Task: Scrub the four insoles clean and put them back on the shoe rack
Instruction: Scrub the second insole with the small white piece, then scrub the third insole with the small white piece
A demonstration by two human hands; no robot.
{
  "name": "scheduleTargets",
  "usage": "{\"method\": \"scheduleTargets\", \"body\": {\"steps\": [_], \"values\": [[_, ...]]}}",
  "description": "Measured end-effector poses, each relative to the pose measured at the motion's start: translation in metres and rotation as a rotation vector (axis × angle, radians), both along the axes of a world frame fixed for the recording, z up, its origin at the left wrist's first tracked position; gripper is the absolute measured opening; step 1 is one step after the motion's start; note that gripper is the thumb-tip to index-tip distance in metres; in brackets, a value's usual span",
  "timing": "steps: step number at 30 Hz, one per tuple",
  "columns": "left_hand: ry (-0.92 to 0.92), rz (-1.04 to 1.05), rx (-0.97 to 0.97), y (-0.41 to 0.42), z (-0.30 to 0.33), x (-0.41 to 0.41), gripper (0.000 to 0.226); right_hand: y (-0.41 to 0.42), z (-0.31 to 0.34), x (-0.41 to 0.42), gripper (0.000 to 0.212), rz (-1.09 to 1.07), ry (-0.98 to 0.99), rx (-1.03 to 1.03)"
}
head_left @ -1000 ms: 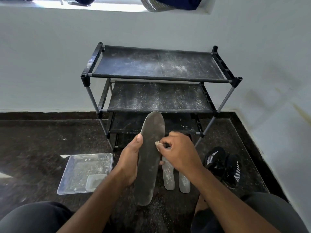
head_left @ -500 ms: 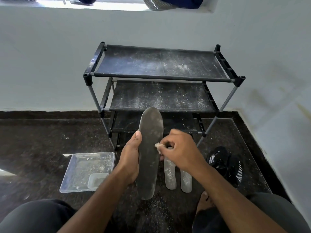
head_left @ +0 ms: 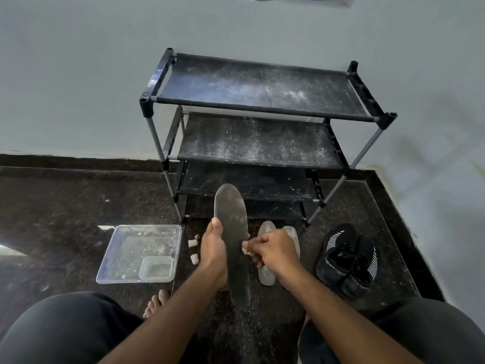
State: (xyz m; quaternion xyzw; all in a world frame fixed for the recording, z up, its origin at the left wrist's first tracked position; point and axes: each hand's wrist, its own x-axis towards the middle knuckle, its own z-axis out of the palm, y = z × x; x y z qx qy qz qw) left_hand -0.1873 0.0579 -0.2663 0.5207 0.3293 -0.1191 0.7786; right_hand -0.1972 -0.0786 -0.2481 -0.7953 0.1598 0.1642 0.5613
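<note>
Our view has tipped down since a second ago; our right hand (head_left: 273,249) has slid its pale scrubbing pad (head_left: 245,250) lower along the dark insole (head_left: 233,243), frame centre, gripped by our left hand (head_left: 213,249). Scrubbing continues; the shoe rack (head_left: 258,116) above stays bare.

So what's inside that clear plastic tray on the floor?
The clear tray holds a smaller clear tub in its near right corner, plus scattered pale crumbs and powder. Nothing covers it; whether the tub holds anything but residue is unclear.
</note>
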Motion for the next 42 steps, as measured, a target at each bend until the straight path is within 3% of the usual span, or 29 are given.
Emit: {"method": "scheduleTargets", "body": {"steps": [6, 9, 14, 23, 32, 36, 42], "values": [[0.261, 0.041, -0.067, -0.007, -0.059, -0.005, 0.052, -0.008, -0.061, 0.004, 0.010, -0.178, 0.344, 0.164], [0.321, 0.021, -0.055, -0.014, -0.100, 0.002, 0.054, -0.011, -0.096, 0.022, 0.010, -0.219, 0.403, 0.079], [0.332, -0.106, -0.008, -0.016, -0.169, 0.025, 0.035, -0.034, -0.171, 0.059, 0.013, -0.272, 0.441, -0.094], [0.353, -0.355, 0.115, -0.012, -0.246, 0.076, 0.022, -0.022, -0.290, 0.118, 0.030, -0.173, 0.562, -0.345], [0.331, -0.478, 0.283, -0.004, -0.287, 0.085, 0.033, -0.006, -0.339, 0.133, 0.044, -0.183, 0.494, -0.414], [0.310, -0.534, 0.375, -0.005, -0.281, 0.081, 0.041, -0.011, -0.343, 0.121, 0.039, -0.153, 0.451, -0.385], [0.279, -0.488, 0.505, -0.009, -0.273, 0.084, 0.022, -0.031, -0.334, 0.096, 0.018, -0.206, 0.360, -0.285]]}}
